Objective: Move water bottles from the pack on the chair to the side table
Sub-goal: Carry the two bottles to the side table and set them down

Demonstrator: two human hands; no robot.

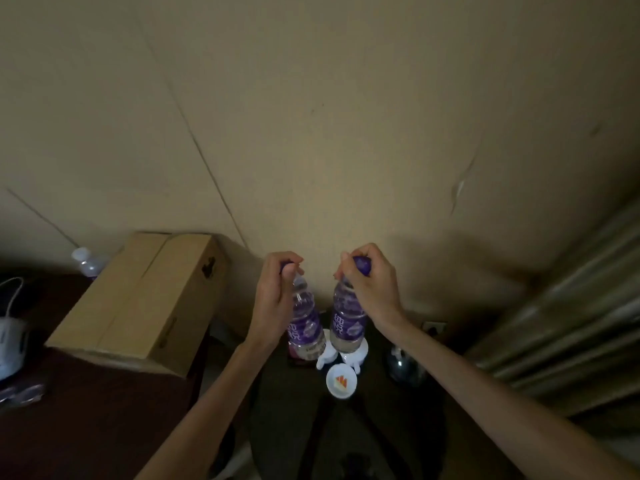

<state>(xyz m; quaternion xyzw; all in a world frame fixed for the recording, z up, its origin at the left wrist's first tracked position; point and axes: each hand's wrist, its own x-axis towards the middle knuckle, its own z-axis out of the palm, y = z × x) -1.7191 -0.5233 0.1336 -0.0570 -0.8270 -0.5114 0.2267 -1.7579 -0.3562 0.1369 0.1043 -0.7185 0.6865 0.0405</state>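
Two bottles are held by their purple caps, one pinched in the left hand, the other in the right hand. The left bottle and right bottle hang upright, side by side, low over the dark surface near white cups. Whether the bases touch down cannot be told. The placing step is judged underway; next, they must be lowered clear of the cups and released.
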